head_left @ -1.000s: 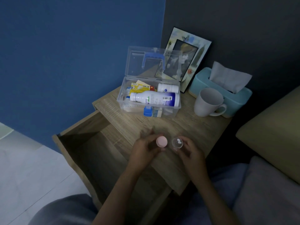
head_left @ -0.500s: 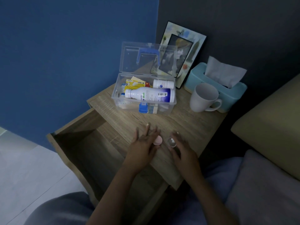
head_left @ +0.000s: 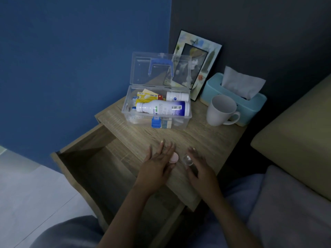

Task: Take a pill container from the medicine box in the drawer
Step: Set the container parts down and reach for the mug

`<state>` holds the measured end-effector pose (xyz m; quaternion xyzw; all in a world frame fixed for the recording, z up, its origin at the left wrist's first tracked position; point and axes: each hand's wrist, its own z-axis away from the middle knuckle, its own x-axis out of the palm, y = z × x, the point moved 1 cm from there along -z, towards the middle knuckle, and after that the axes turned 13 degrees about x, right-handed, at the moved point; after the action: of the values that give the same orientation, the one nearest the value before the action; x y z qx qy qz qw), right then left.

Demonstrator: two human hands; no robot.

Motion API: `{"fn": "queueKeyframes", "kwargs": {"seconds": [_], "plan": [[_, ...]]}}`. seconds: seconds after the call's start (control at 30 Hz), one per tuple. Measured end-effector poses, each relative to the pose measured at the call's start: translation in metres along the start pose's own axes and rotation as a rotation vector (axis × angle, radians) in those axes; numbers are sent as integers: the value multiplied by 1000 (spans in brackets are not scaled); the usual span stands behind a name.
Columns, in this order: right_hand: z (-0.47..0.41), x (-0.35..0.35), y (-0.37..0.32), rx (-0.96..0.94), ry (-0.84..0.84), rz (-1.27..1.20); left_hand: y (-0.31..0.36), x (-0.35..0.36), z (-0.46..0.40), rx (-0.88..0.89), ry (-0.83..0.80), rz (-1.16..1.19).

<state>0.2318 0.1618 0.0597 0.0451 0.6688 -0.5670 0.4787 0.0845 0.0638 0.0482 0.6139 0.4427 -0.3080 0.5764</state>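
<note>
The clear medicine box (head_left: 129,111) stands open on the wooden nightstand, its lid upright, with bottles and packets inside. Near the nightstand's front edge a small clear pill container (head_left: 187,160) with white pills stands uncapped on the wood. Its pink lid (head_left: 173,157) lies just to the left of it. My left hand (head_left: 157,163) lies flat with its fingers spread and its thumb side touching the lid. My right hand (head_left: 198,167) rests on the wood with its fingers stretched out, its thumb side against the container. The drawer (head_left: 93,169) below is pulled out.
A white mug (head_left: 221,110) and a teal tissue box (head_left: 250,102) stand at the right of the nightstand (head_left: 206,140). A picture frame (head_left: 195,63) leans on the dark wall behind the box. A cushion and bedding lie at the right.
Both hands have come down from above the nightstand to its surface with the pink lid and the open container. The left fingers have spread flat.
</note>
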Motion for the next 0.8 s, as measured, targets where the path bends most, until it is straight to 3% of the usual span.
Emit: {"fn": "queueKeyframes", "kwargs": {"seconds": [0.37, 0.47, 0.63, 0.8], "plan": [[1, 2, 2, 2, 0, 6, 3, -3, 0, -2, -16, -2], [2, 0, 2, 81, 12, -140, 5, -9, 4, -16, 43, 114], [-29, -32, -12, 102, 462, -414, -9, -21, 7, -111, 174, 59], [-94, -73, -13, 281, 798, -639, -18, -15, 7, -139, 66, -134]]}}
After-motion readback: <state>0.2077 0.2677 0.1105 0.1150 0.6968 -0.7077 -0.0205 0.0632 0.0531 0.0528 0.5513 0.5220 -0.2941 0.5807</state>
